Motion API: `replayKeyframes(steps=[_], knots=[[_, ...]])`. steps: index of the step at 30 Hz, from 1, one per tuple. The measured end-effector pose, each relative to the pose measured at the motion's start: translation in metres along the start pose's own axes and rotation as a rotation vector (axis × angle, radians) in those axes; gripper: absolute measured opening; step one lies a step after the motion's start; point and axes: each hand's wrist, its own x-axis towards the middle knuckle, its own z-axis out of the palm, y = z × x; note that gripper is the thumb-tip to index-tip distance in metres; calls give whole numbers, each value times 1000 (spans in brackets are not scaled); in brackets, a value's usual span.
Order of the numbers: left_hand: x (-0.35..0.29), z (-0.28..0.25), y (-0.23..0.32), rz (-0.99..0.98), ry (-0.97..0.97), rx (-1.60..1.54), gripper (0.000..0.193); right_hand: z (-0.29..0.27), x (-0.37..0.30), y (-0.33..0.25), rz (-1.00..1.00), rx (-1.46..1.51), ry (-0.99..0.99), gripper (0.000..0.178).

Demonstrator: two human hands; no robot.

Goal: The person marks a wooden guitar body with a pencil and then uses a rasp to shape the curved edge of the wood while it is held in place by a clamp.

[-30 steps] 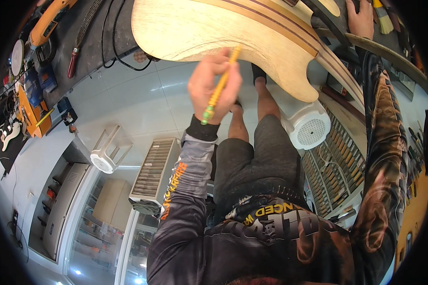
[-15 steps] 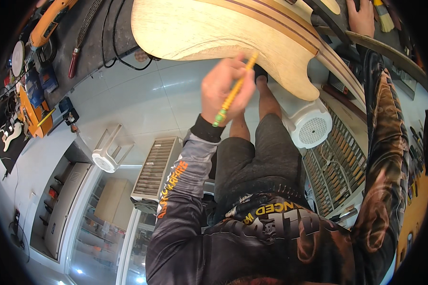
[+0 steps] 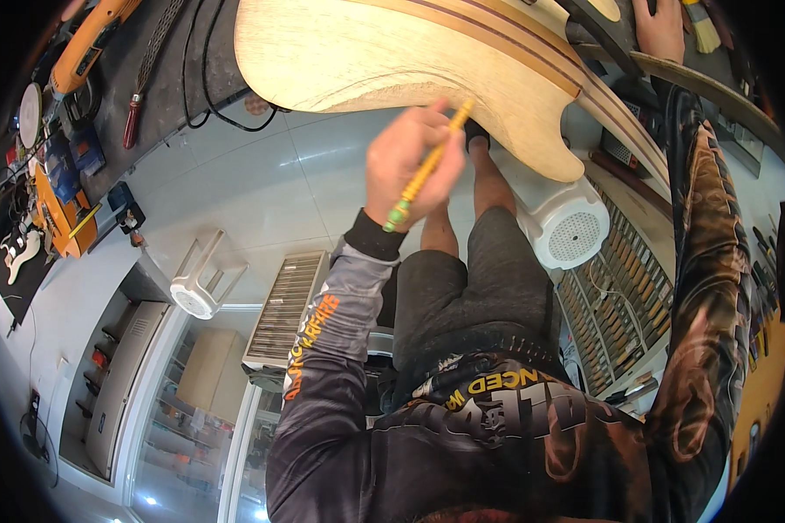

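The left hand [image 3: 403, 164], just above the middle of the frame, grips a yellow pencil [image 3: 428, 166] between thumb and fingers. The pencil slants from its green end near the wrist up and right to a tip over the lower edge of the guitar body [image 3: 349, 52]; whether the tip touches the wood cannot be told.

The guitar body, pale wood with darker stripes, fills the top centre of the frame. Curved lines run across its face near the lower edge, with a rougher patch just above the hand. It narrows to a rounded horn on the right, and a striped neck [image 3: 624, 122] runs down and right past it.

At the upper right, the right hand [image 3: 660, 33] is beside a brush [image 3: 705, 30]. Its fingertips are cut off by the top edge, so whether it is open or closed cannot be told.

On the dark worktop [image 3: 167, 94] at the upper left lie a black cable [image 3: 206, 61], a red-handled rasp [image 3: 133, 122] and an orange power tool [image 3: 78, 57]. A white stool [image 3: 571, 227] stands below the horn, another [image 3: 194, 299] at left of centre.
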Motion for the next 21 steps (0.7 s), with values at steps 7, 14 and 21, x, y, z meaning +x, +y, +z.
replayKeyframes(steps=[7,14,21], knots=[[-7,8,4,47,-135,-48,18,1,-1,-4,53,40,-7,49],[1,7,1,52,-48,-20,19,-1,1,3,9,52,-22,50],[-1,5,4,55,-136,-27,19,-2,2,-2,40,81,-68,53]])
